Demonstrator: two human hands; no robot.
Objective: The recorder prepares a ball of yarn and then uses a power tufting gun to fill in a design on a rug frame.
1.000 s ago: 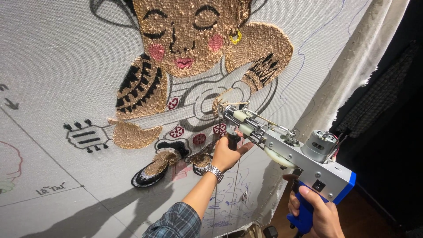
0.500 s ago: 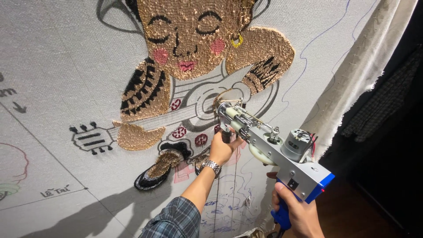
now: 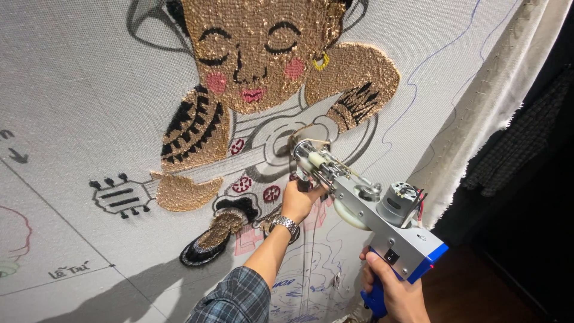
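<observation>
Gripping a tufting gun (image 3: 371,209), right hand (image 3: 397,293) clamped on its blue handle, left hand (image 3: 299,200) closed around the front grip, needle against stretched cloth (image 3: 89,90); face and arms look filled, lower outlines bare.

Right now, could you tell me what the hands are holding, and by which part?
Both hands hold one tufting gun. The right hand wraps its blue rear handle; the left hand grasps the front handle just behind the needle end, which meets the stretched cloth.
</observation>
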